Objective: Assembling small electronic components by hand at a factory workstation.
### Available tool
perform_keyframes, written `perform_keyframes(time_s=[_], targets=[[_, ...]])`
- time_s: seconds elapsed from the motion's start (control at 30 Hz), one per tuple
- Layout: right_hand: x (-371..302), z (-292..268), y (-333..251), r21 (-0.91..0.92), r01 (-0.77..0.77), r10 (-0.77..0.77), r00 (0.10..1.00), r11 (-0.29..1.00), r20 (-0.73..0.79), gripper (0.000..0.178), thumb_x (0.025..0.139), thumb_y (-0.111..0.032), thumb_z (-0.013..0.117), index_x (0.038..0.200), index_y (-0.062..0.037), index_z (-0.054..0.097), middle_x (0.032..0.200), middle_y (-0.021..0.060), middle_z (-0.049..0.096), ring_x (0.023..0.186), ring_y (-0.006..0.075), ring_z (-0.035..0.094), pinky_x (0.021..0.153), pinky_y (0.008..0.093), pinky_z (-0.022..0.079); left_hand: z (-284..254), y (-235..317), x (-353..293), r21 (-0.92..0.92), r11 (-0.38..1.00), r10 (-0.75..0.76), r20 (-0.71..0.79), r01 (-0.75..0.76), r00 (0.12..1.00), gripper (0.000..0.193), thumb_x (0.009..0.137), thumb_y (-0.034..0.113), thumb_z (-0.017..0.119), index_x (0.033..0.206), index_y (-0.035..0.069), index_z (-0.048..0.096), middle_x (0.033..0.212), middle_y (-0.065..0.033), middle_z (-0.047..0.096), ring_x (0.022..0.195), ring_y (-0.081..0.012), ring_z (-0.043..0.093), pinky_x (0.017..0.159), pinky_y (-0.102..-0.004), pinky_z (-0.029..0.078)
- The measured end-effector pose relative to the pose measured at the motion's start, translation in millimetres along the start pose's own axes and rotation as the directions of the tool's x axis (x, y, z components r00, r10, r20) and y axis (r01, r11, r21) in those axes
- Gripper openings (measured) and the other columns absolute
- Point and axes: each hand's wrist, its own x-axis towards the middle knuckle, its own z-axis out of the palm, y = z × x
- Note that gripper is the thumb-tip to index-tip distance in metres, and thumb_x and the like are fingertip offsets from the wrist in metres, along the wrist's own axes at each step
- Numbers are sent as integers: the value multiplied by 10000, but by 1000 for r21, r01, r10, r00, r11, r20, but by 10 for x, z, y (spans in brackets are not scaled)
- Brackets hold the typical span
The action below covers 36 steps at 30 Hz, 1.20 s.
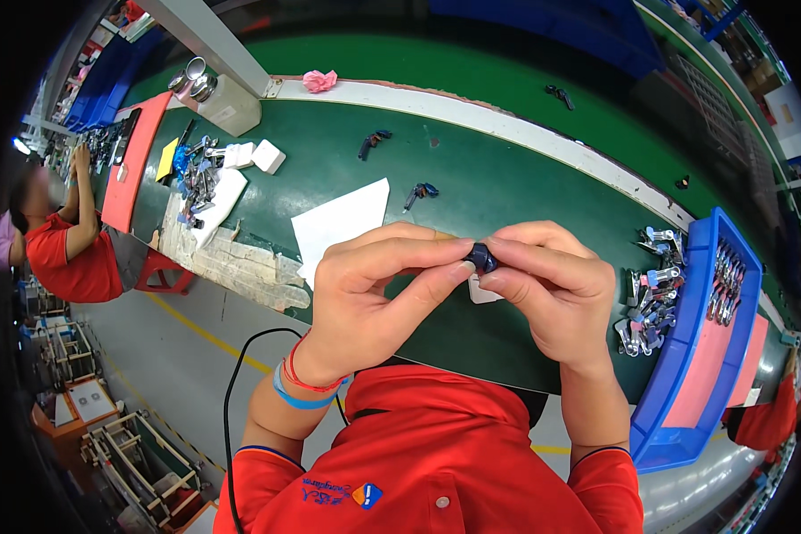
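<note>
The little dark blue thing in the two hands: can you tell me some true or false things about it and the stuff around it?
1. Both the left hand and the right hand pinch the small dark blue part. True.
2. The white paper sheet lies on a red table. False: it lies on the green belt table.
3. The blue plastic bin sits at the person's left. False: it sits at the right.
4. A pink crumpled cloth lies at the table's far edge. True.
</note>
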Motion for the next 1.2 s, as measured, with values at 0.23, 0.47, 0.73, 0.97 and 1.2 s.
perform_keyframes(time_s=[0.23, 0.47, 0.73, 0.97, 1.2], targets=[[-1, 34, 18, 164, -38, 48, 997, 986, -60, 238, 727, 93, 755, 954, 35, 720, 971, 137, 675, 842, 191, 674, 704, 268, 559, 9, -4, -3, -3, 1000, -7, -6, 7, 1000, 221, 816, -77, 690, 1035, -49, 698, 945, -159, 697, 833, -189, 684, 738, -263, 551], [11, -42, 81, 53, 39, -38, 999, 998, -21, 219, 724, 79, 768, 932, 18, 736, 955, 118, 690, 841, 169, 673, 686, 240, 541, 9, 4, 5, 44, 999, 8, 23, -9, 1000, 222, 799, -76, 703, 1019, -44, 705, 922, -154, 704, 798, -188, 685, 696, -263, 538], [-6, -27, 74, 98, -19, 21, 1000, 995, -17, 214, 727, 73, 770, 931, 15, 741, 937, 120, 694, 811, 166, 675, 663, 242, 540, -5, -11, 11, 98, 992, 78, 63, -84, 995, 244, 793, -130, 677, 1024, -50, 690, 928, -162, 686, 809, -190, 656, 676, -260, 513], [-9, -37, 120, 99, 31, -29, 999, 995, -21, 213, 729, 69, 769, 932, 9, 743, 945, 128, 697, 816, 176, 684, 661, 246, 544, 13, -41, 33, 150, 979, 135, 42, -139, 990, 233, 768, -79, 716, 992, -18, 721, 894, -129, 707, 754, -201, 665, 643, -265, 524], [-2, -53, 77, -47, 150, -150, 989, 988, 17, 251, 714, 94, 758, 945, -4, 742, 941, 145, 693, 812, 204, 692, 675, 273, 577, -12, -23, 39, 205, 958, 187, 78, -199, 979, 247, 751, -88, 722, 988, -15, 724, 894, -131, 706, 754, -208, 663, 636, -272, 526]])
